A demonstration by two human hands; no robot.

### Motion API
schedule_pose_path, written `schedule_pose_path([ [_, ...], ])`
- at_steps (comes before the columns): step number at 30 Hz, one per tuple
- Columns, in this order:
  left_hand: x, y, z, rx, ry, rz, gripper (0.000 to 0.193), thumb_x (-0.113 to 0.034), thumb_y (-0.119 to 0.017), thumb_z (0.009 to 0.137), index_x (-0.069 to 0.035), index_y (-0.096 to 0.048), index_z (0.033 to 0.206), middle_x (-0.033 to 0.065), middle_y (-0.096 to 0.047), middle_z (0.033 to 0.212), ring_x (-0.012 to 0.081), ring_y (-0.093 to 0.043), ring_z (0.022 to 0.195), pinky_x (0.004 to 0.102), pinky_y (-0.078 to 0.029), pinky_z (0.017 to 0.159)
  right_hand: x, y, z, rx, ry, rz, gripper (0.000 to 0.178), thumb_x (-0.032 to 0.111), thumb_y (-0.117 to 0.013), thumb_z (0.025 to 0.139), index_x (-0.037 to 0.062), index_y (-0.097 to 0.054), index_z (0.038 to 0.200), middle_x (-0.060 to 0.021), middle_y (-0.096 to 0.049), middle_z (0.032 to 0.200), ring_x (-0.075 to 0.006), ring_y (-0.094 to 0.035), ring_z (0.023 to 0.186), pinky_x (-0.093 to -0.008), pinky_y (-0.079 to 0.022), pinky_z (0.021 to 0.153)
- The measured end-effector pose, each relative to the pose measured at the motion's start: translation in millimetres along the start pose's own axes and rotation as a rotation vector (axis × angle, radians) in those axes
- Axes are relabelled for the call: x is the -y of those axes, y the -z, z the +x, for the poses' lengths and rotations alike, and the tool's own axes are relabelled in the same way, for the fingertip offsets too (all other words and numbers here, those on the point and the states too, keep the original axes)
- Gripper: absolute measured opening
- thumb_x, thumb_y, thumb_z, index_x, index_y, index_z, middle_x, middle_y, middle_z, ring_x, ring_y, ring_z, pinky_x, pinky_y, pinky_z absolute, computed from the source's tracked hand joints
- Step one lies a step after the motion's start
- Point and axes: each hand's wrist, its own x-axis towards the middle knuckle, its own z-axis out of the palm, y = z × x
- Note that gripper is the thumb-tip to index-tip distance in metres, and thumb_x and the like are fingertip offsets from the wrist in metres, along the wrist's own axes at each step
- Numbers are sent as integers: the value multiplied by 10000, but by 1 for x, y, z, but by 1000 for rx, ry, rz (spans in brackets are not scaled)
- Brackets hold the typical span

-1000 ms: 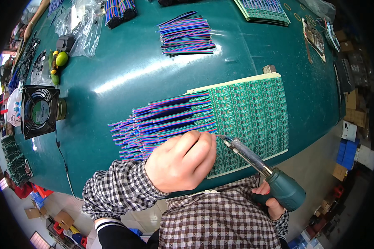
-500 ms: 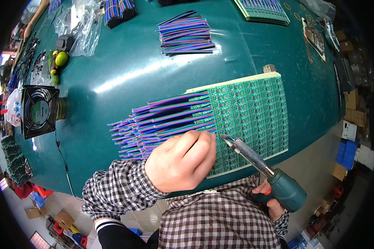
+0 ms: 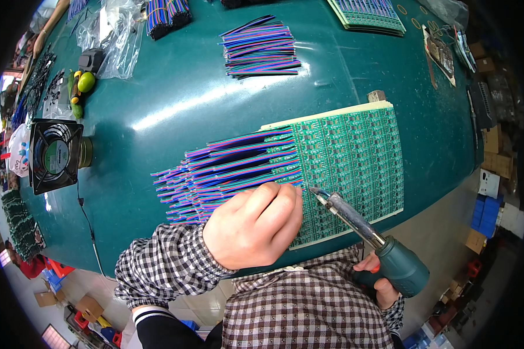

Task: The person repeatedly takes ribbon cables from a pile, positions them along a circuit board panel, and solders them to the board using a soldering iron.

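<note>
A sheet of green circuit boards [image 3: 349, 168] lies near the table's front edge. Rows of striped multicolour flat wires [image 3: 239, 163] run left from the boards. My left hand [image 3: 256, 224] rests over the lower wires, its fingers pinched together at the wire ends by the boards; what is between the fingertips is hidden. In my right hand [image 3: 381, 285] is a soldering iron [image 3: 404, 267] with a thick dark green body, the fingers wrapped round its handle and partly hidden behind it. Its tip points up and left, just right of my left fingertips, over the boards.
A loose pile of striped wires [image 3: 261, 49] lies at the far middle. More boards [image 3: 370, 14] are stacked at the far right. At the left stand a black fan [image 3: 55, 156] with a cord and some green fruit [image 3: 86, 82]. A small block [image 3: 376, 96] touches the sheet's far edge.
</note>
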Motion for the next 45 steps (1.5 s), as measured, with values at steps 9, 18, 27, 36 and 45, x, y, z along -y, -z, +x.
schedule_pose_path([
  [9,0,0,1,-4,7,-3,361,-112,-667,708,76,-683,1015,126,-615,1003,219,-628,898,280,-545,722,0,-1,-1,4,-4,58,683,245,-940,715,-83,-538,1159,-138,-695,859,-244,-712,835,-466,-617,831],
  [18,1,1,0,5,36,-67,436,-97,-682,669,55,-702,1077,124,-629,1013,235,-644,843,308,-565,670,-2,0,0,21,16,37,678,217,-924,739,-95,-523,1188,-136,-694,853,-239,-715,816,-475,-624,821],
  [27,5,3,2,15,44,-132,420,-88,-680,680,57,-697,1073,127,-621,1011,240,-642,836,315,-562,679,-1,-1,0,23,27,44,703,220,-924,741,-106,-518,1214,-131,-694,853,-229,-713,813,-476,-625,820],
  [36,7,2,2,0,46,-187,416,-83,-676,674,69,-692,1061,127,-621,987,244,-639,823,316,-560,684,-2,1,1,43,12,35,687,216,-927,736,-98,-528,1198,-132,-696,850,-230,-714,813,-471,-624,829],
  [45,7,1,1,-2,21,-156,436,-89,-668,664,69,-694,1069,123,-623,1002,241,-641,839,315,-562,692,-4,2,0,46,13,33,689,208,-925,736,-99,-522,1202,-135,-700,854,-235,-718,818,-472,-624,826],
])
